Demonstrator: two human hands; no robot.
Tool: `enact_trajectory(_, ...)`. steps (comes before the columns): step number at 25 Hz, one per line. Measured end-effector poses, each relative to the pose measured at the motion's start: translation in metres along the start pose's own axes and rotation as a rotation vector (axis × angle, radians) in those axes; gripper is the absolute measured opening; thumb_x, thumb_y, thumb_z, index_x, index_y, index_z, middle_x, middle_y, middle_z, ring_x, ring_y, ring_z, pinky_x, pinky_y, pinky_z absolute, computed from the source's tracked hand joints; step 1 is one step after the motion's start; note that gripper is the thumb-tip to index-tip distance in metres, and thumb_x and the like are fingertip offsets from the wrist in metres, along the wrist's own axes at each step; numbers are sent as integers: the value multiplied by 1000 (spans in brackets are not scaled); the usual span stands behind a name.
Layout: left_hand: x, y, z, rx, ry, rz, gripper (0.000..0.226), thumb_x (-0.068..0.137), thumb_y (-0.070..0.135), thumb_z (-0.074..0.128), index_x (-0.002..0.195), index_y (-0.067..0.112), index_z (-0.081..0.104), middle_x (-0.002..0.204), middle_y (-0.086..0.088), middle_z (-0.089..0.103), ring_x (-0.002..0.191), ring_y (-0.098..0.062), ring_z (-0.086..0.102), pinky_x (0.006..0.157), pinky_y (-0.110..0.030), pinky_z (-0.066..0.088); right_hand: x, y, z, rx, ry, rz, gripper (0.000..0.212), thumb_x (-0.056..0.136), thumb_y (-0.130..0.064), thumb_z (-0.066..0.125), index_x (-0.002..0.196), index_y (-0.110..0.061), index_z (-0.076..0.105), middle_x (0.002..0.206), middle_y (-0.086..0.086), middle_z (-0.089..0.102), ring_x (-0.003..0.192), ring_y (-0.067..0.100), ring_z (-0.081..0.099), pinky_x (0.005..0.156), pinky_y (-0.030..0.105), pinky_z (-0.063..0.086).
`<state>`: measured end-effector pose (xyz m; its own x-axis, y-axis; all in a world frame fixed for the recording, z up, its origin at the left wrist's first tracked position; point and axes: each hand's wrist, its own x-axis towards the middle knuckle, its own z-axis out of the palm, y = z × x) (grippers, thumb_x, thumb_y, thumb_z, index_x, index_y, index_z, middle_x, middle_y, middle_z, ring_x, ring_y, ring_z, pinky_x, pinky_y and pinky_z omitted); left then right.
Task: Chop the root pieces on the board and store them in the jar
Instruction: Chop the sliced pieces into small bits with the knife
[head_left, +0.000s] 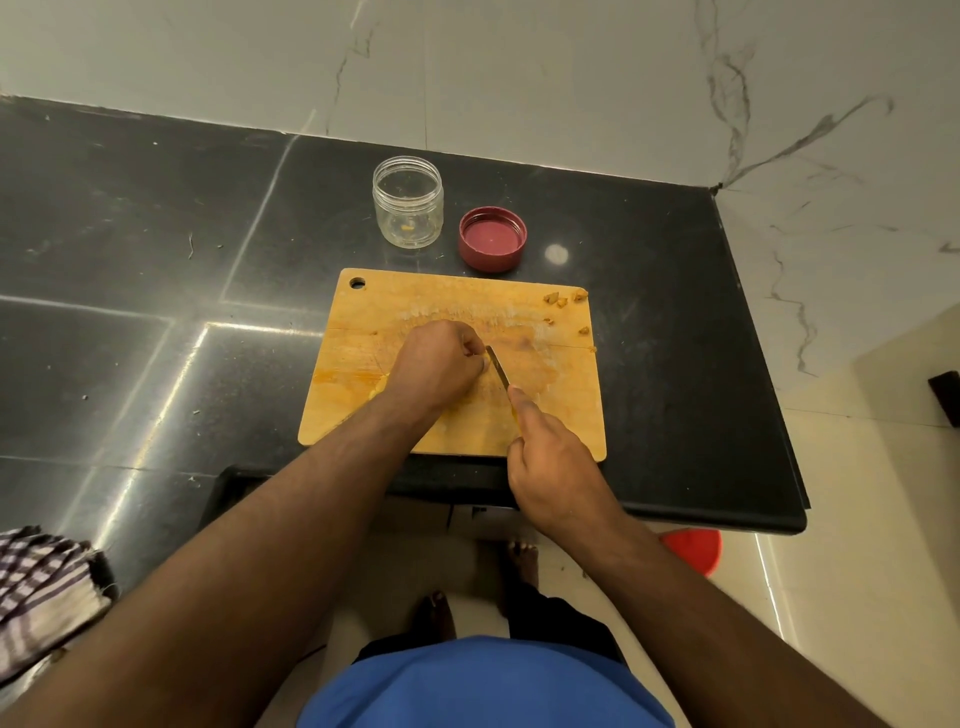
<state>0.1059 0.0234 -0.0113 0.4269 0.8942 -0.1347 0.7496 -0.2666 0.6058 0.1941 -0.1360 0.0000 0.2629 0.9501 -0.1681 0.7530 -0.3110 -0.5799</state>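
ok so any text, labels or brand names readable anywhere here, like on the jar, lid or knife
None can be read.
The jar is clear and bears no label.
The lid shows only its plain red inside.
The knife blade shows no marking.
The board bears only stains and cut marks.

Open clear jar (408, 202) stands behind wooden board (561, 415).

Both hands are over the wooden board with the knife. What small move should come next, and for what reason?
Probably press the knife down for another cut. The right hand grips its handle, with the blade lying close beside the curled fingers of the left hand, which seems to steady a piece hidden beneath it. The jar stands open and nearly empty, with few chopped bits on the cutting board.
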Motion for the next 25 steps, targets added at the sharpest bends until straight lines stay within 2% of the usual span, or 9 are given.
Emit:
enact_trajectory(4, 0, 2, -1, 8, -2, 2, 17, 90, 21, 72, 105, 17, 77, 105, 2, 73, 92, -11, 61, 78, -24, 48, 3, -2, 0, -39, -35, 9, 56, 101, -20, 34, 155, -25, 17, 123, 6, 54, 102, 21, 54, 86, 36, 47)
enact_trajectory(8, 0, 5, -3, -1, -18, -36, 14, 91, 23, 72, 104, 17, 76, 102, 3, 71, 90, -10, 57, 74, -24, 45, -14, 0, 0, -12, -48, 36, 58, 101, -20, 36, 155, -28, 16, 109, -1, 53, 89, 14, 53, 74, 29, 44)
enact_trajectory(10, 1, 4, -3, 2, -29, -33, 15, 91, 23, 72, 105, 18, 76, 103, 2, 71, 90, -10, 57, 75, -24, 45, -25, 2, -2, -15, -34, 26, 57, 102, -21, 37, 155, -29, 17, 107, -3, 51, 87, 12, 52, 72, 25, 41)
enact_trajectory(13, 0, 3, -5, 11, -49, -21, 21, 92, 23, 72, 112, 17, 75, 110, 1, 71, 95, -11, 58, 80, -24, 47, -27, 4, -12, 58, 49, 16, 56, 102, -22, 37, 154, -30, 20, 108, -6, 50, 89, 7, 51, 74, 23, 43)
enact_trajectory(15, -1, 3, -5, 5, -58, -21, 25, 93, 21, 71, 117, 17, 73, 115, 1, 71, 101, -12, 60, 83, -22, 47, -24, 5, -18, 95, 54, 40, 55, 102, -22, 37, 154, -29, 23, 114, -3, 53, 93, 9, 53, 81, 28, 47)
enact_trajectory(20, -1, 1, -5, -13, -44, -34, 19, 91, 21, 74, 110, 20, 73, 105, 4, 69, 94, -10, 59, 74, -21, 45, -20, 0, -15, 75, 22, 18, 56, 102, -22, 36, 155, -28, 21, 119, -2, 52, 98, 10, 51, 85, 28, 46)
enact_trajectory(23, -1, 1, -4, -14, -45, -30, 17, 90, 21, 74, 107, 20, 73, 100, 5, 69, 92, -10, 60, 72, -20, 44, -17, 3, -10, 77, 4, 47, 55, 102, -21, 37, 154, -30, 24, 110, -3, 54, 86, 9, 53, 71, 23, 43)
enact_trajectory(25, -1, 0, -4, -21, -54, -39, 17, 91, 21, 73, 108, 21, 72, 101, 6, 68, 93, -10, 60, 73, -22, 47, -18, 8, -10, 272, 6, 175, 52, 101, -17, 39, 150, -35, 32, 96, -6, 56, 68, 15, 55, 56, 26, 44)
